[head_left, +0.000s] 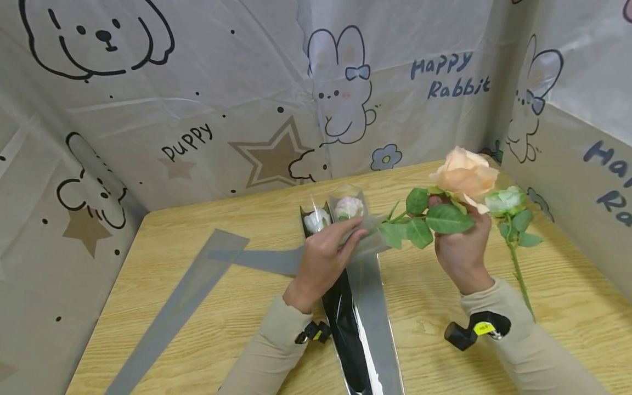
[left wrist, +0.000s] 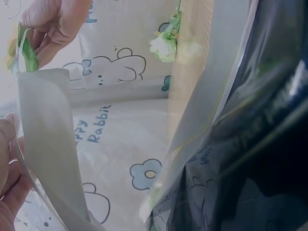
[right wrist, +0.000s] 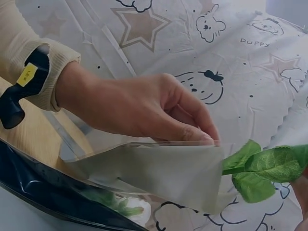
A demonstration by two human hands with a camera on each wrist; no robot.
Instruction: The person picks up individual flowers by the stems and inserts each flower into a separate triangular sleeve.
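Note:
My left hand (head_left: 323,258) pinches the mouth edge of a translucent grey flower sleeve (right wrist: 163,168), thumb and fingers at its rim in the right wrist view. My right hand (head_left: 461,252) holds a peach rose (head_left: 466,173) just under its bloom. The rose lies sideways, with its green leaves (head_left: 419,233) outside the sleeve's mouth and its stem running into it. Below my left hand, a black sleeve (head_left: 340,318) and a grey sleeve (head_left: 370,307) lie side by side. A white flower (head_left: 317,220) and a pale pink flower (head_left: 349,207) show at their tops.
To the left, another flat grey sleeve (head_left: 182,296) lies slantwise on the wooden table (head_left: 237,334). A pale green-white flower (head_left: 508,200) with a long stem lies to the right of my right hand. Printed cloth walls (head_left: 237,82) enclose the table's back and sides.

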